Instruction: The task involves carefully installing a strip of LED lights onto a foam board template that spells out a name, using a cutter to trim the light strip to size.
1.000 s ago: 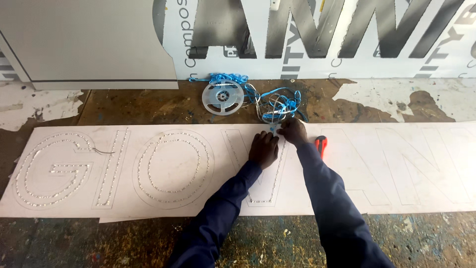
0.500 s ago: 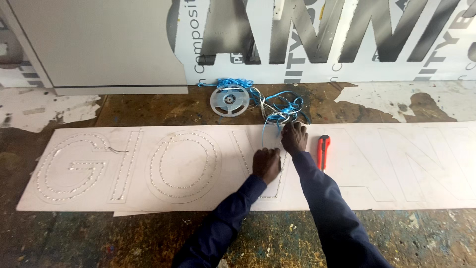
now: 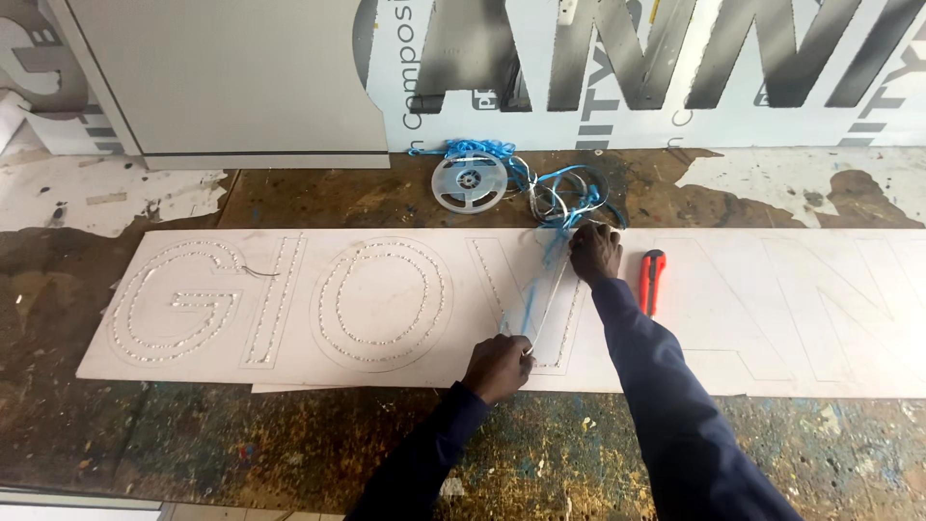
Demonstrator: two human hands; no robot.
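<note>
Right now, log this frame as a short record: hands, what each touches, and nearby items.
Left hand: at the near edge of the white sign panel, pinching the lower end of the strip
Right hand: pressing the strip's upper end at the far edge
Beside right hand: red utility knife
Behind panel: clear reel, blue wire tangle
Surface: paint-stained workbench

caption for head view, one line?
Both hands, left hand and right hand, stretch a strip across a white sign panel.
</note>
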